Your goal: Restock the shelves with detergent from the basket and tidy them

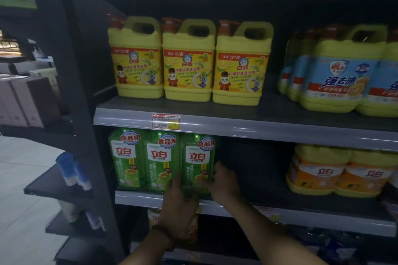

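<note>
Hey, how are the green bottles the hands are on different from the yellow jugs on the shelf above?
The green bottles are slim, see-through green with white labels; the yellow jugs are squat, opaque yellow with yellow labels. The jugs have built-in carry handles on top; the bottles' tops are hidden behind the shelf edge. Both hands, left hand and right hand, grip the rightmost green bottle; the jugs stand untouched. Both stand upright, three across, labels forward.

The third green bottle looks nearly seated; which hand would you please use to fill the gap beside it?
Probably the right hand: it sits on the green bottle edge bordering the empty gap. The left hand is on the bottle's far side, by its neighbours.
</note>
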The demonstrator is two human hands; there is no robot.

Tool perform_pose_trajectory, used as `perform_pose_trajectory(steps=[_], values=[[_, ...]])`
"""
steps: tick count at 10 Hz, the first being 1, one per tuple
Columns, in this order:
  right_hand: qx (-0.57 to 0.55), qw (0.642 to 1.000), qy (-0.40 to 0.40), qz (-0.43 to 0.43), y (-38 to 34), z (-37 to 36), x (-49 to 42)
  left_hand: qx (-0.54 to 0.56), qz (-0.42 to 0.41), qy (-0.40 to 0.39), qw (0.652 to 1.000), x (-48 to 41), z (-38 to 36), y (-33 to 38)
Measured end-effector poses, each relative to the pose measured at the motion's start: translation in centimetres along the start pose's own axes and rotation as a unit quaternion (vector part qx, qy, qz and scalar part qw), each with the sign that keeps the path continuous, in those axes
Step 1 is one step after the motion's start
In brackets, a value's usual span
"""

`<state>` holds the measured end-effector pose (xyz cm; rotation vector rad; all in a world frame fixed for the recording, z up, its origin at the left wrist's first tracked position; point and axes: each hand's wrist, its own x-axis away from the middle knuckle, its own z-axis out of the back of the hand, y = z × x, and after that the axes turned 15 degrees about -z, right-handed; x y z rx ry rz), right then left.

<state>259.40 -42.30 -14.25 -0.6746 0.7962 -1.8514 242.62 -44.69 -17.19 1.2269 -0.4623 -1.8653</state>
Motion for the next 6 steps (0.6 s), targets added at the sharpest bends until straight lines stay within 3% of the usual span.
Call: perform_pose_trajectory(steps=[3, 5, 6], values=[[0.056, 0.998, 0.03, -0.023, -1.0, -0.8, -0.1, 0.018, 0.017, -0.04, 0.999, -1.2, 0.6, -0.9], [0.044, 0.997, -0.059, 0.004, -1.4, 1.8, 1.3, -0.005, 0.016, -0.114, 0.993, -1.6, 2.2, -0.6], [0.084, 0.994, -0.059, 0.037, -1.9, 4.9, 3.7, -0.026, -0.002, -0.132, 0.991, -1.2, 3.6, 0.8]])
